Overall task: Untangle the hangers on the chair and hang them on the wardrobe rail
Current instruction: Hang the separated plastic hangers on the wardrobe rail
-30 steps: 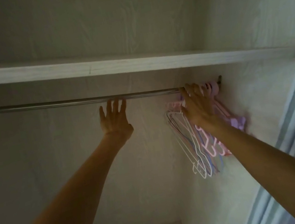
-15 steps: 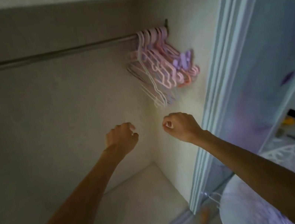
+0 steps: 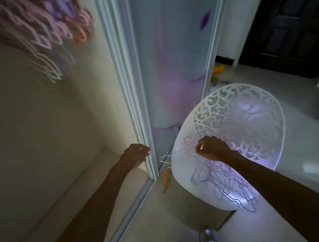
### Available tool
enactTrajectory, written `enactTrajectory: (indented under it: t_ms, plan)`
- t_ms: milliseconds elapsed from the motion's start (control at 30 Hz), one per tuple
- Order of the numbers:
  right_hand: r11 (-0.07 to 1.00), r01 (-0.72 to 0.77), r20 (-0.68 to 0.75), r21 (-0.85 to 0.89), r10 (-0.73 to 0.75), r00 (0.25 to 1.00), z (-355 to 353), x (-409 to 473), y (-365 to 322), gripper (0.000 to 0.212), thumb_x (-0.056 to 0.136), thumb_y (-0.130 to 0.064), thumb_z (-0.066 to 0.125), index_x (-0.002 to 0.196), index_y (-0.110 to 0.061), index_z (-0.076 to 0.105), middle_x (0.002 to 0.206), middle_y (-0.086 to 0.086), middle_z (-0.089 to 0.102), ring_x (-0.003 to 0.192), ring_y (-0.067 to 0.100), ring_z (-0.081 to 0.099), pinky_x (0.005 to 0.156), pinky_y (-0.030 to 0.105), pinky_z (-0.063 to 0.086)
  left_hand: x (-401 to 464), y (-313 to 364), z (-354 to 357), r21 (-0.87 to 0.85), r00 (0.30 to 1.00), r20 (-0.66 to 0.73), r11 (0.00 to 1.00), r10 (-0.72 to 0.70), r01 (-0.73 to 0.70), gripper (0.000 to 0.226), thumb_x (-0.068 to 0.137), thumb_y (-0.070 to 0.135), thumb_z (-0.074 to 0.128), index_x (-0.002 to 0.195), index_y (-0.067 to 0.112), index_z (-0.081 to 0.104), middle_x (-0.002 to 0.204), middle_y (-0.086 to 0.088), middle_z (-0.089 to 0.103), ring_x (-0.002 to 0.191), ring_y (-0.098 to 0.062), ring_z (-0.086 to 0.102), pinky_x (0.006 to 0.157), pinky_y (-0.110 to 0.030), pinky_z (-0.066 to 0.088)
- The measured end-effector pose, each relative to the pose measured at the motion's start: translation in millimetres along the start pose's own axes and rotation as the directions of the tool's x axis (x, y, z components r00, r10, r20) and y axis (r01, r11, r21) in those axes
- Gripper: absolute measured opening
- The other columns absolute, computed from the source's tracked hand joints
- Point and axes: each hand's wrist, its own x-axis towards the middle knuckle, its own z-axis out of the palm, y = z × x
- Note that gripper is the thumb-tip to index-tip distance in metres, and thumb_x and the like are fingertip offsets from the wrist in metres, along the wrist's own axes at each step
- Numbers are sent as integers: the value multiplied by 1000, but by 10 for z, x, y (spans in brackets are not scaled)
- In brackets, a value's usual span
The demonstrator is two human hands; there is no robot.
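**A:** Your right hand (image 3: 212,149), fingers curled in and holding nothing that can be made out, hovers over the near end of the tangled hangers (image 3: 222,175) on the white chair (image 3: 238,120). What lies around it?

**B:** Just below and behind your wrist the thin wire hangers sprawl across the seat in a knot of purple, pink and white. One white hook (image 3: 165,160) juts past the chair's edge, to the left of that hand. Your left hand (image 3: 135,153), loosely curled and empty, hangs well to the left, close against the wardrobe door frame (image 3: 127,84). Far above it, blurred, the hung hangers (image 3: 44,30) crowd the upper corner.

**A:** What could go wrong from here?

**B:** By my judgement, pulling one hanger straight up may drag the whole knot with it, since the wires look interlocked. The bundle could slide off the smooth seat to the floor. That overhanging hook could also snag on the door frame as you lift.

**A:** And against the earlier views?

**B:** A second ago both your hands were up at the rail, the right one among the pink hangers. Half a second ago they had dropped, curled, inside the wardrobe. Now your gaze has swung down and right, and your right hand has crossed to the chair.
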Motion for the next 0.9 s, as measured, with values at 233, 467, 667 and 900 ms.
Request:
enactTrajectory:
  t_ms: [233, 467, 667, 900]
  plan:
    - [995, -89, 278, -51, 100, 956, 275, 307, 1442, 23, 91, -24, 51, 104, -17, 69, 119, 7, 62, 113, 24, 57, 87, 27, 45, 833, 202, 982, -56, 987, 120, 991, -112, 119, 20, 94, 5, 47, 104, 2, 65, 64, 6, 68, 62, -8, 65, 48, -13, 42]
    - [985, -130, 407, -115, 166, 898, 765, 927, 2385, 26, 94, -31, 45, 113, -23, 61, 123, 7, 58, 111, 26, 57, 89, 31, 44, 1556, 59, 1901, -7, 974, 101, 979, -203, 205, 23, 96, 14, 46, 102, 8, 68, 102, -14, 63, 78, -13, 52, 60, -13, 35]
    - [995, -95, 418, -38, 102, 902, 1518, 1365, 2627, 49, 92, -38, 50, 136, -18, 40, 134, 7, 48, 123, 25, 47, 97, 34, 40, 2081, -322, 2536, -114, 931, 176, 933, -318, 341, 32, 96, 0, 41, 125, -5, 54, 77, 7, 62, 47, 12, 54, 46, -1, 38]
    - [999, 37, 127, 35, -41, 991, 2288, 1606, 2669, 24, 93, -25, 51, 111, -13, 61, 117, 10, 52, 101, 28, 58, 79, 33, 45, 2556, -459, 2941, -432, 885, 275, 775, -375, 462, 40, 99, 3, 37, 138, 8, 40, 120, -8, 52, 107, -21, 47, 100, -38, 36]
